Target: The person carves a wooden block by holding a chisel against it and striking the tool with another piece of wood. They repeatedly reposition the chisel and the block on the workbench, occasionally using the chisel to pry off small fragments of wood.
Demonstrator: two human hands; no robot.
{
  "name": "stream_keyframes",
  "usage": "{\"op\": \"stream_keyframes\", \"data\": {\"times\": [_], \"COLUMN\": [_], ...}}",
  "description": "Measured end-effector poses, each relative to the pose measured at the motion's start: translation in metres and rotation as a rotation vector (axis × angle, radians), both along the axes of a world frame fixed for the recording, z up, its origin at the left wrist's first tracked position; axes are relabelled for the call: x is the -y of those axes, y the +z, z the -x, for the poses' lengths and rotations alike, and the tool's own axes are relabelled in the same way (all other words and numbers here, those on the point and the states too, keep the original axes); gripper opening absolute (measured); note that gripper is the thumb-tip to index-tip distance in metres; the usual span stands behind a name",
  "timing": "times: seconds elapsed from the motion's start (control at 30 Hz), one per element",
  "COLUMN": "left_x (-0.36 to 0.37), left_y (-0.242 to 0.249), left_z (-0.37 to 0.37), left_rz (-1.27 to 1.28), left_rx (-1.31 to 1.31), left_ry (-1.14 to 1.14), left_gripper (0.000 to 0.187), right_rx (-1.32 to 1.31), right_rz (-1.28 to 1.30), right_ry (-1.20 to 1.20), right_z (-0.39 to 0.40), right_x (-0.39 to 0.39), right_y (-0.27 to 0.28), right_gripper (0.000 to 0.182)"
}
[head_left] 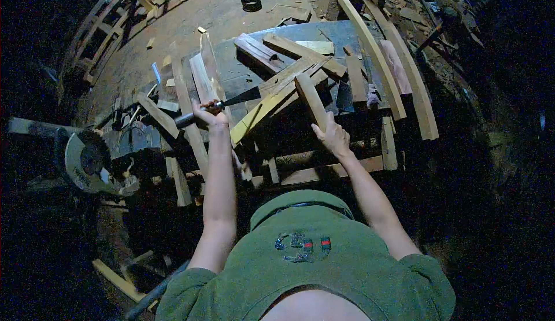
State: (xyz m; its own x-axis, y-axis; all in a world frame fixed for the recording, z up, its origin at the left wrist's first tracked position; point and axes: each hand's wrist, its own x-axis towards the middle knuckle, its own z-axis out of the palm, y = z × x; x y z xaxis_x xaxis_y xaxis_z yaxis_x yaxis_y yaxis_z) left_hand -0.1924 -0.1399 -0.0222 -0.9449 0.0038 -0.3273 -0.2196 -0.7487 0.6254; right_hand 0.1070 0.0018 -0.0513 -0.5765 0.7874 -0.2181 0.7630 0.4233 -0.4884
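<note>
My left hand [211, 114] is closed, palm up, around a chisel. The dark handle [185, 120] of this tool sticks out to the left, and its broad dark blade [243, 96] points right toward the lumber on the workbench. In my right hand [333, 136] is the near end of a short squared wooden block [311, 98], its far end slanting up and left over the bench. Between the hands lies a yellowish board [254, 118], which runs diagonally under other pieces. A pale wood strip [202, 78] rests just beyond my left hand.
Several timber pieces cover the dark workbench [231, 78]. Two long curved planks [370, 55] run along its right side. A circular saw blade with a guard [87, 159] stands at the left. A black ring [251, 3] lies on the dirt floor beyond.
</note>
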Motion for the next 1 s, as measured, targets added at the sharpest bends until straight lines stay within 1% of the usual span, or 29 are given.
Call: {"op": "stream_keyframes", "data": {"times": [0.03,0.07,0.13,0.17,0.2,0.27,0.33,0.4,0.43,0.47,0.53,0.63,0.7,0.77,0.83,0.9,0.93,1.0], "left_x": [-0.003,-0.004,-0.013,-0.023,-0.03,-0.045,-0.056,-0.065,-0.068,-0.07,-0.073,-0.075,-0.076,-0.076,-0.075,-0.075,-0.077,-0.077], "left_y": [0.006,0.009,0.016,0.037,0.044,0.048,0.058,0.061,0.063,0.062,0.062,0.049,0.051,0.052,0.052,0.049,0.048,0.056], "left_z": [-0.005,-0.006,-0.007,-0.024,-0.03,-0.04,-0.052,-0.059,-0.063,-0.065,-0.066,-0.061,-0.063,-0.067,-0.067,-0.066,-0.065,-0.068], "left_rz": [-0.042,-0.066,0.008,0.016,0.067,0.088,0.086,0.139,0.11,0.111,0.299,0.314,0.322,0.302,0.321,0.341,0.352,0.365], "left_rx": [-0.056,-0.104,-0.17,-0.231,-0.283,-0.417,-0.451,-0.547,-0.524,-0.523,-0.595,-0.585,-0.557,-0.582,-0.606,-0.63,-0.597,-0.564], "left_ry": [-0.031,-0.095,-0.156,-0.169,-0.17,-0.24,-0.273,-0.319,-0.381,-0.384,-0.405,-0.41,-0.391,-0.399,-0.397,-0.398,-0.399,-0.399], "left_gripper": [0.033,0.028,0.023,0.018,0.017,0.018,0.019,0.018,0.018,0.018,0.019,0.017,0.017,0.017,0.018,0.018,0.019,0.019], "right_rx": [0.002,0.006,0.008,0.013,0.012,0.01,-0.009,-0.029,-0.05,-0.049,-0.031,-0.029,-0.029,-0.029,-0.013,-0.022,-0.033,-0.006], "right_rz": [-0.042,-0.04,-0.05,-0.05,-0.033,-0.017,-0.036,-0.075,-0.113,-0.112,-0.074,-0.075,-0.08,-0.085,-0.051,-0.073,-0.095,-0.054], "right_ry": [0.013,0.02,0.02,0.023,0.018,0.014,0.006,0.001,0.001,-0.001,0.001,0.004,0.005,0.009,-0.004,-0.004,-0.004,-0.002], "right_z": [0.0,0.001,-0.001,-0.001,-0.001,0.0,0.001,0.001,0.0,0.001,0.002,0.001,0.001,0.001,-0.001,-0.001,-0.002,0.0], "right_x": [0.001,0.001,0.0,-0.001,-0.002,-0.002,-0.001,0.001,0.002,0.003,0.003,0.004,0.004,0.003,0.001,0.002,0.001,0.001], "right_y": [0.0,-0.001,-0.001,-0.003,-0.004,-0.007,-0.009,-0.014,-0.017,-0.014,-0.007,0.0,0.003,0.001,-0.006,-0.008,-0.008,0.0], "right_gripper": [0.052,0.052,0.052,0.052,0.053,0.054,0.052,0.051,0.05,0.05,0.05,0.05,0.05,0.051,0.058,0.06,0.062,0.063]}}
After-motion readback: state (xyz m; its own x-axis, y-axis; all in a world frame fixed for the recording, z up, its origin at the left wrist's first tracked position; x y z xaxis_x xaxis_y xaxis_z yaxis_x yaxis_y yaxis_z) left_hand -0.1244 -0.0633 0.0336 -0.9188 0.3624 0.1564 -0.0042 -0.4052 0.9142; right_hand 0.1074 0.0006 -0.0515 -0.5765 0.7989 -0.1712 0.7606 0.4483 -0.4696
